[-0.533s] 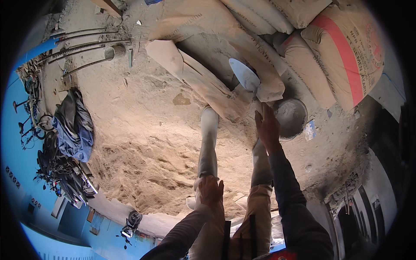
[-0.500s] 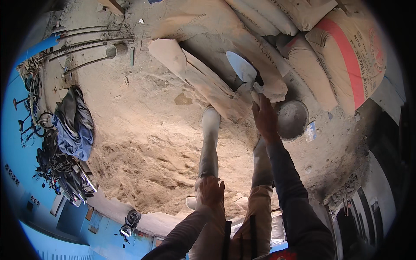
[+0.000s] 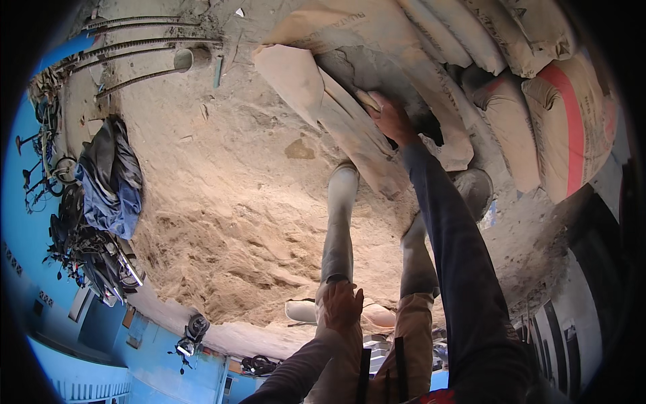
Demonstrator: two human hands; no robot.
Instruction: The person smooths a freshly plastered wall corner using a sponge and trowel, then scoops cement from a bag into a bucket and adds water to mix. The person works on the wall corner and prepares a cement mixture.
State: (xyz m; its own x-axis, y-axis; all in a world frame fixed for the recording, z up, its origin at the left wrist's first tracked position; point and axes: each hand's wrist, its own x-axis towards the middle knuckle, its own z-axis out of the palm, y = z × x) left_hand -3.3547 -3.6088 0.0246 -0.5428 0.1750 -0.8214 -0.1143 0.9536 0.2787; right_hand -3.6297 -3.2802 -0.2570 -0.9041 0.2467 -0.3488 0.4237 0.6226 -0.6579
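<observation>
A torn-open brown paper cement bag (image 3: 350,124) lies in front of me, with grey powder (image 3: 377,71) inside. Reaching into its opening, my right hand (image 3: 392,120) is closed around the light handle of a trowel (image 3: 367,101). The blade is hidden, apparently down in the bag. My left hand (image 3: 340,306) rests on my left knee, just above the top of the rubber boot (image 3: 342,209), fingers apart and holding nothing. A round bucket (image 3: 475,192) stands right of the bag, partly covered by my right forearm.
Closed cement bags (image 3: 565,128) are stacked at far right. Steel bars (image 3: 134,50) lie at far left beside a short pipe (image 3: 183,60). A dark cloth cover (image 3: 111,182) and motorcycles (image 3: 101,262) stand left. Loose sand (image 3: 222,262) spreads across the ground.
My right hand has moved forward and left with the trowel, from beside the bucket into the bag. The blade, visible before, is now hidden. My left hand stays on the knee.
</observation>
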